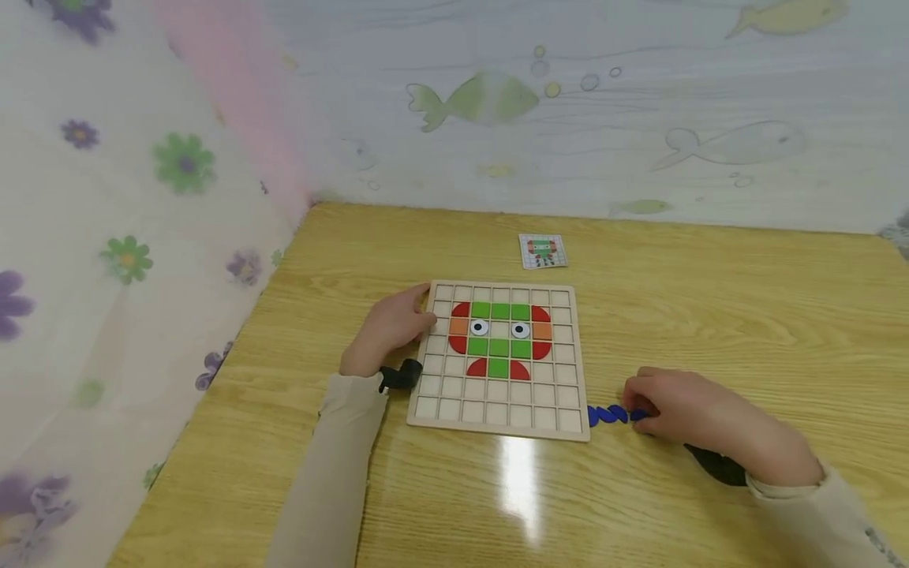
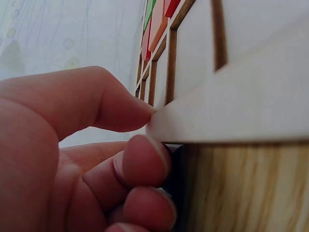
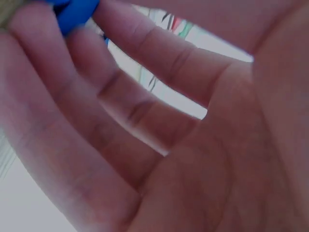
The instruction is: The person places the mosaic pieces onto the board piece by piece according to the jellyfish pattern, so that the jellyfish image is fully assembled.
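A square wooden grid board (image 1: 461, 410) lies on the table. Flat green, red and orange tiles (image 1: 499, 347) and two round eye tiles (image 1: 479, 327) fill some of its cells, forming a figure. My left hand (image 1: 389, 327) grips the board's left edge; in the left wrist view the thumb and curled fingers (image 2: 145, 162) meet at that edge. Right of the board's near right corner lies a row of small blue tiles (image 1: 611, 414) with curved sides. My right hand (image 1: 699, 418) pinches one at the row's right end. That blue tile (image 3: 77, 14) shows at the fingertips in the right wrist view, partly hidden.
Behind the board lies a small card (image 1: 543, 251) printed with a similar figure on a grid. The wood-grain table (image 1: 710, 300) meets a wall (image 1: 604, 126) with fish at the back and a flowered wall (image 1: 142, 315) on the left.
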Demonstrator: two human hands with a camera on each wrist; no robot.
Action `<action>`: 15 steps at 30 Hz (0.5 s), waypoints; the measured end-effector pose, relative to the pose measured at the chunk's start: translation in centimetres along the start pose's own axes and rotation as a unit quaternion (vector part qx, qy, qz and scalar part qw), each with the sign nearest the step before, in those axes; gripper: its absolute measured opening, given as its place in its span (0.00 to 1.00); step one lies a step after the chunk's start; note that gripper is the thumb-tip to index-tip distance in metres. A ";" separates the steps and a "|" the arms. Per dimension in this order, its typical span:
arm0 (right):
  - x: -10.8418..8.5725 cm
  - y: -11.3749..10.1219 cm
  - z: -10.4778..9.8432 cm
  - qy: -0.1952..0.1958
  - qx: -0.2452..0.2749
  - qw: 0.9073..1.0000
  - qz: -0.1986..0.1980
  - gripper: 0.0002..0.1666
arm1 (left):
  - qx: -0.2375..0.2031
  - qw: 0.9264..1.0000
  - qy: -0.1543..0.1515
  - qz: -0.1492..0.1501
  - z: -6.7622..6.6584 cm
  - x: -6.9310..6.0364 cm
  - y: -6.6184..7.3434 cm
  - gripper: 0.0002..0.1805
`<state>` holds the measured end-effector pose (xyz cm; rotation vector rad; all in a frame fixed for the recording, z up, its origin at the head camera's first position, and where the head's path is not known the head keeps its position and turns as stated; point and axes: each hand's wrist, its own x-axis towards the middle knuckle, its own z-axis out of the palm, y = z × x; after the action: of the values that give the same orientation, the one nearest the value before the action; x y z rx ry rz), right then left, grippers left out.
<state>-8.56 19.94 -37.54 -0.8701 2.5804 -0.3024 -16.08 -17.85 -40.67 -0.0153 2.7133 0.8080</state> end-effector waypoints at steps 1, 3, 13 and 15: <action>0.0 -0.2 0.1 0.009 -0.013 1.000 -0.004 0.11 | -0.001 1.000 0.000 -0.001 0.0 -0.1 0.0 0.35; 0.0 -0.4 0.2 0.026 -0.027 0.999 -0.010 0.12 | -0.002 1.000 -0.002 -0.001 -0.1 -0.1 0.0 0.35; -0.2 -0.9 0.3 0.030 -0.042 0.999 0.002 0.16 | -0.002 1.000 -0.001 0.006 0.0 0.0 0.0 0.35; -0.1 -0.9 0.3 0.031 -0.044 0.999 0.004 0.15 | -0.001 1.000 0.003 0.006 0.0 0.0 0.0 0.36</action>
<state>-7.88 19.32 -37.48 -0.8936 2.6716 -0.2177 -16.13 -17.89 -40.68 -0.0012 2.7201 0.8167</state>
